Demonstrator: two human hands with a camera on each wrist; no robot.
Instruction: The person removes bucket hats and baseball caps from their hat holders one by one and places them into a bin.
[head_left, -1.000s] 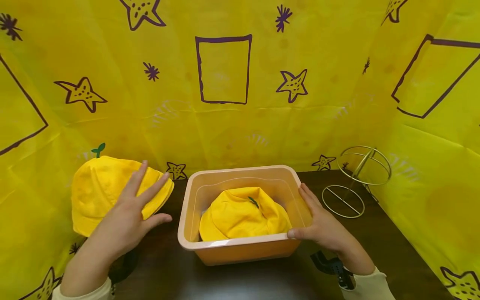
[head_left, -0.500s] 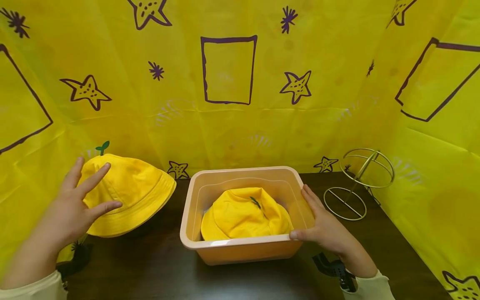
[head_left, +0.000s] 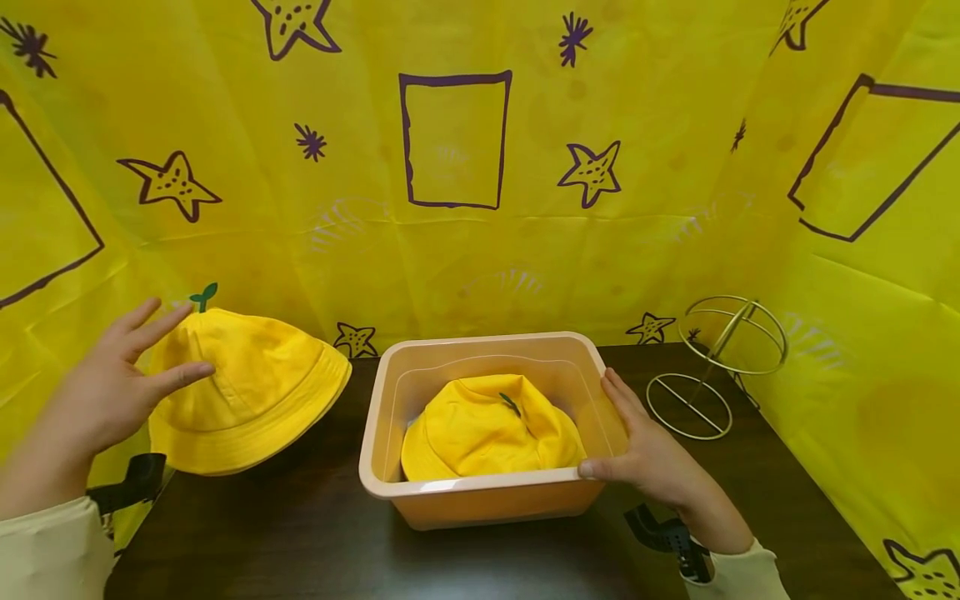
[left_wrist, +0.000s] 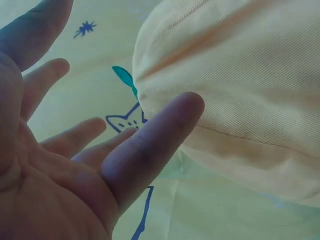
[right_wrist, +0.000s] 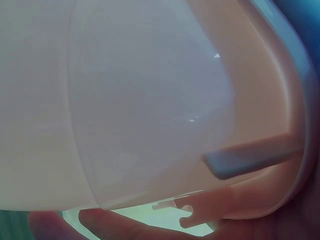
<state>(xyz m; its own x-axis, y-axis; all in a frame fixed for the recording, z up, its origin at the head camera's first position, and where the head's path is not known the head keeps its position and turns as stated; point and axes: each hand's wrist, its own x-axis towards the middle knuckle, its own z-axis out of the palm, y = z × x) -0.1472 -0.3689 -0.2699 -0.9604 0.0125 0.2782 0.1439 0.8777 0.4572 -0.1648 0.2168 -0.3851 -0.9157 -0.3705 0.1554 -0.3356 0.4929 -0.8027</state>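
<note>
A yellow bucket hat with a green sprout on top sits tilted on the left, its support hidden. My left hand is at its left side with fingers and thumb spread. In the left wrist view the left hand holds nothing, its thumb in front of the hat; contact cannot be told. My right hand grips the right side of a peach plastic basin, thumb on the front rim. A second, crumpled yellow hat lies inside. The right wrist view shows the basin wall close up, fingers along it.
A gold wire stand with round hoops is at the back right of the dark table. A yellow cloth with drawn stars and frames hangs behind and on both sides.
My left hand has moved left from in front of the left hat to its left side, uncovering the brim. The right hand keeps its hold on the basin.
</note>
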